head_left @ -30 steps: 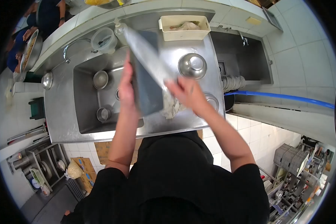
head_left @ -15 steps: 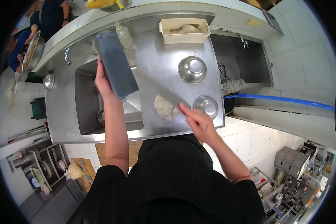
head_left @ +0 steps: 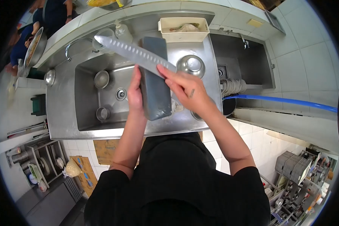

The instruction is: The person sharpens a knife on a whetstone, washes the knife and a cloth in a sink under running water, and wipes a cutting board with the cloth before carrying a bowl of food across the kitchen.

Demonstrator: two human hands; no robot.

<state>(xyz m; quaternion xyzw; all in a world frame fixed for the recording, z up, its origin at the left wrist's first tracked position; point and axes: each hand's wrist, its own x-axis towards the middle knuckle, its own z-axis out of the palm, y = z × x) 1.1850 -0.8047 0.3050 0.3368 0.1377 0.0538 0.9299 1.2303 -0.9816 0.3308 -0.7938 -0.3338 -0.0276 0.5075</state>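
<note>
My left hand [head_left: 136,92] grips the left side of a dark grey sharpening stone [head_left: 157,96], which it holds above the steel counter. My right hand [head_left: 186,86] is closed at the right end of a long knife [head_left: 133,54] with a dimpled blade. The blade lies slantwise across the stone, its rounded tip pointing up and left over a clear plastic tub [head_left: 103,39]. Whether blade and stone touch is hard to tell. A pale cloth [head_left: 178,107] shows partly beneath my right hand, mostly hidden by the hand and the stone.
A sink [head_left: 116,120] with two small metal bowls is at left. On the counter [head_left: 160,130] stand a steel bowl [head_left: 191,64], another one partly hidden, a soap bottle [head_left: 123,32] and a cream bin [head_left: 184,35]. A blue hose [head_left: 286,101] runs right. People are at upper left.
The stone has moved right, away from over the sink, with my left hand. My right hand has risen, and the knife now crosses the stone instead of being low beside the cloth.
</note>
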